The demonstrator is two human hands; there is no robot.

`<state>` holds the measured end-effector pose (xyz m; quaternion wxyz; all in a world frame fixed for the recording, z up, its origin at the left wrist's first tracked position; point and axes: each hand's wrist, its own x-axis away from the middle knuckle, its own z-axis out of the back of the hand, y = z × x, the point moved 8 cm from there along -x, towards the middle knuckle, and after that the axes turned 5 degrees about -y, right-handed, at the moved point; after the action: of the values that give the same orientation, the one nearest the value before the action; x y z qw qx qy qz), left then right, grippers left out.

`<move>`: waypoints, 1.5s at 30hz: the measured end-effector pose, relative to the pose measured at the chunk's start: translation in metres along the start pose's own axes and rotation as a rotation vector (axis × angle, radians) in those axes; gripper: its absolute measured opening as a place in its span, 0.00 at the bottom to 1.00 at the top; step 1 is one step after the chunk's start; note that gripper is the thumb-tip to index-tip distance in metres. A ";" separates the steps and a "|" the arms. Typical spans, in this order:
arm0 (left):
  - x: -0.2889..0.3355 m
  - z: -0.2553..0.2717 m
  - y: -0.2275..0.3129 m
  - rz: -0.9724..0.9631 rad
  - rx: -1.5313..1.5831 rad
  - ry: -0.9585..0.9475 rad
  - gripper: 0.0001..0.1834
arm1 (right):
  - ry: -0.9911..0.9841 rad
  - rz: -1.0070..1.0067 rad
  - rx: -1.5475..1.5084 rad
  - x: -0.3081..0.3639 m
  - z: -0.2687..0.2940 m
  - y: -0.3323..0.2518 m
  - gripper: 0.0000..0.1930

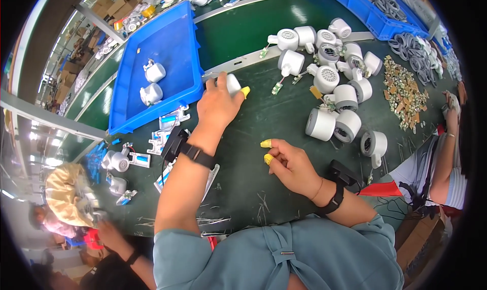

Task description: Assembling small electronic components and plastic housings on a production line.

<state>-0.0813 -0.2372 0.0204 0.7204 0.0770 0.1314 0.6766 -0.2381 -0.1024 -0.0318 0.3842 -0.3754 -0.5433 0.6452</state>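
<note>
My left hand [218,101] reaches over the bench beside the blue tray. Its fingers and yellow-wrapped thumb close around a white rounded fan housing [233,84], partly hidden by the hand. Nearer to me, my right hand [294,169] hovers over the green bench top with yellow wraps on thumb and forefinger. Those two tips are apart with nothing visible between them, while the other fingers curl in. To its right lie several white fan housings [324,79] with grey rims, some with small circuit boards [277,88] dangling on wires.
Two white units lie in the blue tray [197,62] at left. White holders with blue cells [170,120] sit below it. Loose circuit boards [404,95], grey rings [412,54] and a blue crate [388,32] are at right. Co-workers' hands [450,107] [112,235] show at both sides.
</note>
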 end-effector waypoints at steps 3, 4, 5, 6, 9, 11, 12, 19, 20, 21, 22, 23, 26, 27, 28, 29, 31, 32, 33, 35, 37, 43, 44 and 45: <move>-0.001 -0.018 0.007 -0.240 0.070 0.017 0.37 | 0.057 -0.065 -0.097 0.001 0.009 0.003 0.17; 0.009 -0.018 0.011 -0.260 0.073 0.003 0.37 | 0.094 -0.120 -0.166 0.002 0.013 0.008 0.18; 0.024 -0.017 0.022 -0.356 0.079 -0.052 0.36 | 0.111 -0.128 -0.174 0.001 0.015 0.007 0.18; 0.042 -0.012 0.034 -0.453 0.088 -0.109 0.35 | 0.191 -0.133 -0.241 0.002 0.021 0.005 0.19; 0.092 0.004 0.062 -0.728 0.125 -0.269 0.33 | 0.345 -0.045 -0.224 0.007 0.034 0.011 0.20; 0.116 0.009 0.064 -0.782 0.142 -0.344 0.32 | 0.353 0.059 -0.132 0.008 0.036 -0.002 0.23; 0.122 0.008 0.062 -0.749 0.169 -0.409 0.33 | 0.355 0.050 -0.133 0.009 0.038 -0.004 0.23; 0.132 0.005 0.058 -0.818 0.162 -0.449 0.33 | 0.122 0.369 0.637 0.002 0.012 -0.055 0.24; 0.133 0.006 0.058 -0.858 0.142 -0.425 0.33 | 0.112 0.372 0.635 0.003 0.010 -0.056 0.24; 0.132 0.009 0.056 -0.846 0.143 -0.423 0.33 | 0.132 0.320 0.694 0.005 0.012 -0.053 0.23; 0.127 0.020 0.050 -0.757 0.147 -0.346 0.33 | 0.146 0.268 0.744 0.008 0.014 -0.051 0.21; 0.125 0.029 0.041 -0.666 0.149 -0.270 0.33 | 0.159 0.251 0.758 0.010 0.017 -0.053 0.20; 0.128 0.056 -0.001 -0.414 0.197 -0.141 0.29 | 0.204 0.113 0.793 0.028 0.029 -0.049 0.16; 0.134 0.061 -0.017 -0.389 0.195 -0.117 0.27 | 0.187 0.117 0.779 0.034 0.030 -0.053 0.16; 0.142 0.070 -0.022 -0.349 0.150 -0.103 0.23 | 0.090 0.044 0.786 0.037 0.028 -0.049 0.14; 0.149 0.072 -0.033 -0.304 0.156 -0.141 0.21 | -0.003 -0.030 0.798 0.040 0.026 -0.042 0.12; 0.167 0.069 -0.047 -0.253 0.159 -0.179 0.19 | -0.077 -0.045 0.674 0.047 0.024 -0.033 0.11; 0.176 0.065 -0.058 -0.186 0.178 -0.167 0.17 | -0.139 -0.063 0.558 0.049 0.019 -0.028 0.11; 0.180 0.061 -0.068 -0.121 0.197 -0.154 0.15 | -0.212 -0.075 0.432 0.048 0.012 -0.025 0.09; 0.183 0.050 -0.074 -0.078 0.236 -0.126 0.14 | -0.316 -0.216 0.201 0.048 -0.003 -0.012 0.08; 0.178 0.038 -0.078 -0.041 0.295 -0.095 0.14 | -0.471 -0.468 -0.190 0.052 -0.030 0.003 0.08; 0.151 0.014 -0.081 0.042 0.270 -0.054 0.13 | -0.421 -0.584 -0.590 0.031 -0.063 0.020 0.11; 0.149 0.014 -0.080 0.051 0.299 -0.030 0.12 | -0.369 -0.565 -0.619 0.025 -0.060 0.021 0.12; 0.148 0.014 -0.077 0.042 0.377 -0.043 0.10 | -0.343 -0.570 -0.666 0.021 -0.058 0.023 0.12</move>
<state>0.0040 -0.0943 -0.0014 0.6815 0.2279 0.2386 0.6532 -0.1967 -0.0619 -0.0631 0.3091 -0.2021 -0.8579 0.3573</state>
